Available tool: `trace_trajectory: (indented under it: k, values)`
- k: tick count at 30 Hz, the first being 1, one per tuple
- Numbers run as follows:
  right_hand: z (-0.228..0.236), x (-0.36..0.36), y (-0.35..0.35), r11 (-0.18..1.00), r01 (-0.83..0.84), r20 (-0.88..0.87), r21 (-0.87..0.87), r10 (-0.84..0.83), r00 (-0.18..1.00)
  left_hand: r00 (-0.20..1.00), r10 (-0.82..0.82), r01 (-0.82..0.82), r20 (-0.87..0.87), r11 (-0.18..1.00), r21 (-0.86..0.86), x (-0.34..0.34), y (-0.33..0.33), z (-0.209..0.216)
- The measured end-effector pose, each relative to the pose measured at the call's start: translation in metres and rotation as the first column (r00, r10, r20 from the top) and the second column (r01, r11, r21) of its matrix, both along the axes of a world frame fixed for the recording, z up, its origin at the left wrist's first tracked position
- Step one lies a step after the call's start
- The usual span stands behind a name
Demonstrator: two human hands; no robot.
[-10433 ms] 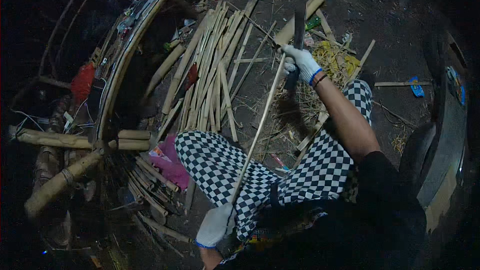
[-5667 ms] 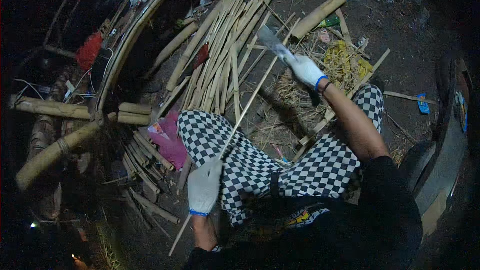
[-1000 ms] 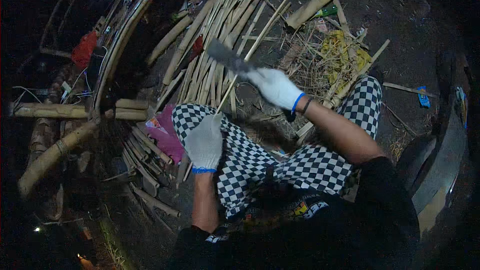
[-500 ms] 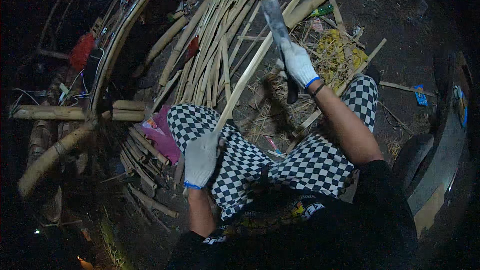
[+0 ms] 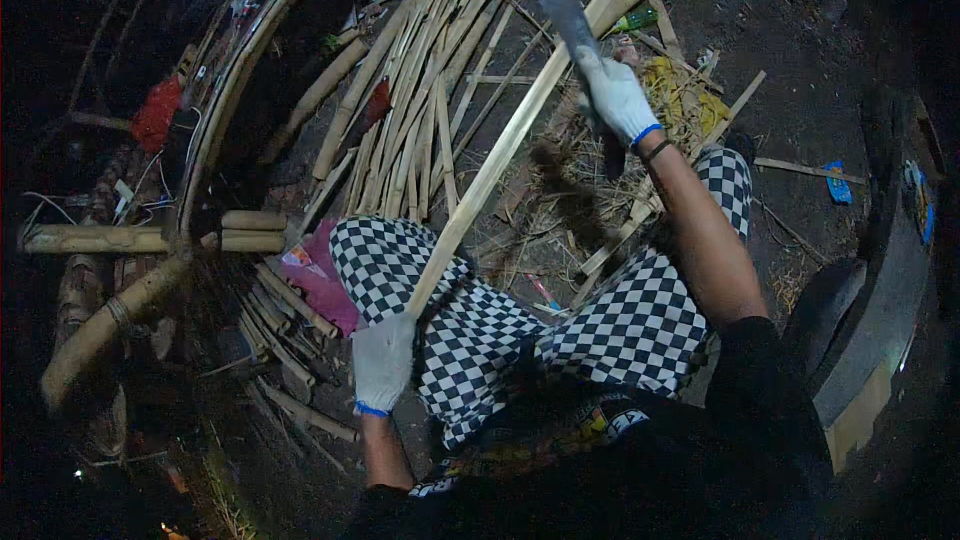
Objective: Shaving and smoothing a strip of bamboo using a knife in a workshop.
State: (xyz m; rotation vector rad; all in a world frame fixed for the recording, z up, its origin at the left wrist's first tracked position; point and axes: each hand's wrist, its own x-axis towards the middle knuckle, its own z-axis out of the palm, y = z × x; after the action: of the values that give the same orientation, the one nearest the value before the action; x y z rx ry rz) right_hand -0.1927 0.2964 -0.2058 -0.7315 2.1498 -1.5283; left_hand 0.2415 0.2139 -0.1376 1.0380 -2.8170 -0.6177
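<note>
A long, pale split-bamboo strip [image 5: 500, 162] slants from lower left to upper right across my lap. My left hand [image 5: 384, 355], in a white knit glove, is closed around its near end beside my left thigh. In my right hand [image 5: 618, 102], also gloved in white, is a broad-bladed machete [image 5: 563, 5]. Its blade points up and left, over or against the far part of the strip; contact cannot be made out. The blade is slightly blurred, and my fist hides much of the handle. A thick bamboo pole [image 5: 630, 2] lies beyond the strip.
Cut bamboo strips [image 5: 410, 110] lie in a pile at the far left. Shavings and a yellow bag [image 5: 680, 90] lie beyond my right knee, near a green bottle [image 5: 632, 20]. Crossed bamboo poles [image 5: 100, 239] stand left; short bamboo pieces [image 5: 290, 310] lie near a pink cloth [image 5: 325, 280].
My left hand has drawn back toward me and slightly left with the strip, which shows a wider face. My right hand has shifted slightly up and right with the machete.
</note>
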Motion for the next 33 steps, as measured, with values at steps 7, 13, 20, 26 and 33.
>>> trace_trajectory:
  k: [7, 13, 20, 26, 33]
  values:
    - [-0.009, 0.099, -0.015, 0.931, -0.362, -0.07, 0.04, 0.364, 0.929, 0.989, -0.027, 0.04, 0.148, 0.995, -0.091, -0.018, -0.004, -0.003]
    - [-0.001, 0.069, -0.016, 0.971, -0.239, 0.086, -0.009, 0.239, 0.967, 0.991, 0.128, -0.126, -0.035, 0.99, 0.058, -0.023, 0.007, -0.003]
    - [0.0, 0.104, -0.017, 0.873, -0.476, -0.165, 0.107, 0.488, 0.857, 0.997, -0.062, 0.069, 0.047, 0.985, -0.156, -0.034, -0.003, -0.017]
    - [-0.025, 0.054, -0.019, 0.955, -0.285, -0.449, -0.088, 0.217, 0.867, 0.947, 0.319, -0.319, 0.032, 0.927, 0.197, -0.037, 0.016, 0.014]
    - [-0.04, -0.034, -0.025, 0.98, 0.15, -0.389, -0.128, -0.189, 0.902, 0.964, 0.254, -0.265, 0.082, 0.951, 0.161, -0.014, 0.021, 0.02]
